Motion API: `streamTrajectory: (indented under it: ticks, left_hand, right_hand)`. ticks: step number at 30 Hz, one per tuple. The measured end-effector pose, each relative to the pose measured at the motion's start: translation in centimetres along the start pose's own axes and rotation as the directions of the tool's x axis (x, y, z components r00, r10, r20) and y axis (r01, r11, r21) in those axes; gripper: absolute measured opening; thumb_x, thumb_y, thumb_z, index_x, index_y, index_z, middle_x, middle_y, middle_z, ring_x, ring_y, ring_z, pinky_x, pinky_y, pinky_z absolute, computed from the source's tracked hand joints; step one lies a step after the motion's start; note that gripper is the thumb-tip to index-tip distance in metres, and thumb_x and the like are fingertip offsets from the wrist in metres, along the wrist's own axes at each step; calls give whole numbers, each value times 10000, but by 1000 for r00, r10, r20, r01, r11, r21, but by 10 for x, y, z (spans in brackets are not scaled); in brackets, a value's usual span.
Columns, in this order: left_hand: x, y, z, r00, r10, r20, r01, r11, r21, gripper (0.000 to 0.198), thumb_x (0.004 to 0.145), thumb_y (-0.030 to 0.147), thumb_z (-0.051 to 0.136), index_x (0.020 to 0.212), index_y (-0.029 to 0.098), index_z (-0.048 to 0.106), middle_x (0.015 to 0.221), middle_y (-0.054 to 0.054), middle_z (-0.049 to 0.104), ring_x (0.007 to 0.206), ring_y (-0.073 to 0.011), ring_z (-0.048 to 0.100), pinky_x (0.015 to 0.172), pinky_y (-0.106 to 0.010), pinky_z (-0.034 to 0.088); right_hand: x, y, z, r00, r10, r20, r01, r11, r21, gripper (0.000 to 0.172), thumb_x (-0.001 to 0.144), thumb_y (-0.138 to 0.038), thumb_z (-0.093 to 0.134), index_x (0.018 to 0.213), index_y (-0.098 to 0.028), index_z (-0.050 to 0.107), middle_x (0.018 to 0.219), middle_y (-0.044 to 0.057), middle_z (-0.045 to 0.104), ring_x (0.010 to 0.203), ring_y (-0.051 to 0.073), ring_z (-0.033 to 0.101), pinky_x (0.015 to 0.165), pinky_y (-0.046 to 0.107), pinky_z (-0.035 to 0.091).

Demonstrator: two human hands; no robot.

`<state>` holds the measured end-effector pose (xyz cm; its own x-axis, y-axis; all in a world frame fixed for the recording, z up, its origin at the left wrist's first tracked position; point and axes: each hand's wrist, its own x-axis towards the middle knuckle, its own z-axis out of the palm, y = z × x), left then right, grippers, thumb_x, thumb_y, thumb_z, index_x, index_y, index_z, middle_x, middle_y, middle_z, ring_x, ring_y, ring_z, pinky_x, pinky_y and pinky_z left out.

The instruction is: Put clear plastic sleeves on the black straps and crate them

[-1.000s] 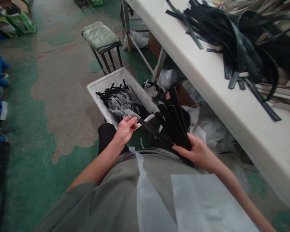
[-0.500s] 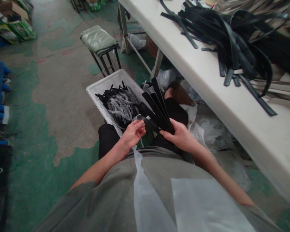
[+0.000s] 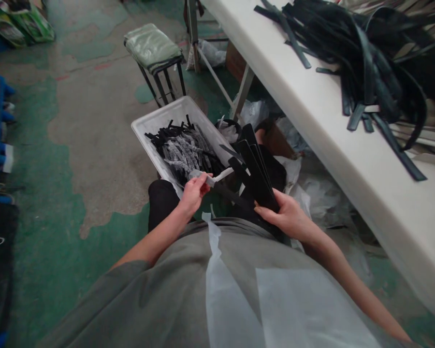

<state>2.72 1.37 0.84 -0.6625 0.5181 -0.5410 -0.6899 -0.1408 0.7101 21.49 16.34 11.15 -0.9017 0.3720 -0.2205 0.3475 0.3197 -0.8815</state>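
My right hand (image 3: 290, 212) is closed round a fanned bundle of flat black strips (image 3: 259, 176) that point up and away from me. One more black strip (image 3: 234, 195) stretches from this bundle across to my left hand (image 3: 195, 193), whose fingers pinch its end. A pale grey-white piece (image 3: 223, 174) sticks out beside those fingertips; whether it is joined to the strip I cannot tell. Just beyond my left hand stands a white plastic bin (image 3: 148, 150), holding many short black strips (image 3: 166, 133) and crumpled grey ones (image 3: 183, 152).
A long white table (image 3: 322, 125) runs along my right, with a heap of long black strips (image 3: 369, 63) on it. Past the bin is a stool (image 3: 154, 46) with a green covered seat. Clear plastic bags (image 3: 322, 198) lie under the table. Blue-edged crates (image 3: 0, 130) stand at left.
My left hand has moved slightly left and the strip between my hands is drawn straighter. The pale piece now shows at its fingertips. My right hand with the bundle has shifted right and down.
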Motion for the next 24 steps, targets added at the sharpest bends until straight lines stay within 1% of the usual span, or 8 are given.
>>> streamTrajectory:
  ticks: [3,5,7,10,12,14,19,24]
  left_hand:
    - [-10,33,-15,916,400,28,-396,892,217,236,724,356,771,831,147,747,621,18,628,537,-48,518,535,-154,426]
    - [-19,43,-24,882,468,55,-466,849,248,263,702,374,784,828,145,749,580,22,603,521,-51,502,520,-159,413]
    - [-24,38,-30,926,374,41,-376,911,172,285,672,382,802,784,128,737,531,29,558,480,-46,468,469,-158,380]
    - [-24,14,-35,1000,27,-7,-27,998,-52,296,613,331,848,713,102,689,517,42,507,437,-22,416,424,-139,343]
    - [-24,-2,-36,983,-183,-16,177,968,-177,283,596,259,864,707,95,660,525,53,486,430,-9,407,426,-123,351]
    - [-25,-11,-35,955,-296,-6,286,929,-236,265,608,198,856,759,94,665,527,64,462,431,-6,412,428,-112,359]
    - [-29,-8,-30,930,-366,37,361,887,-288,220,677,140,808,850,110,676,526,85,413,430,-5,421,430,-103,386]
    - [-31,-4,-29,933,-355,60,356,884,-303,213,713,128,779,902,104,684,532,77,438,443,-14,449,437,-117,410]
  right_hand:
    - [8,-2,6,999,-25,32,26,999,-33,122,789,-286,600,846,-179,584,725,-4,586,631,132,521,569,228,438]
    - [12,-2,9,997,-43,67,46,998,-42,122,803,-291,589,848,-177,593,738,4,601,649,142,538,587,236,452]
    - [13,-2,10,995,-56,83,60,997,-48,124,813,-296,587,843,-176,595,740,9,607,657,148,548,602,244,463]
    - [12,2,10,992,-66,104,72,995,-62,122,819,-297,593,843,-178,597,742,15,614,660,157,559,607,256,472]
    - [9,2,9,989,-68,128,77,995,-68,108,816,-288,596,831,-181,598,733,16,617,650,159,561,593,257,472]
    - [7,1,9,988,-63,142,74,995,-73,93,809,-276,600,820,-183,598,728,15,618,643,158,563,580,253,469]
    - [5,-3,11,991,-54,121,65,994,-87,91,788,-270,602,806,-180,594,724,8,616,642,147,562,592,242,469]
    - [0,-3,8,994,-39,100,49,994,-103,103,789,-272,597,823,-176,610,749,8,640,669,144,580,620,234,475]
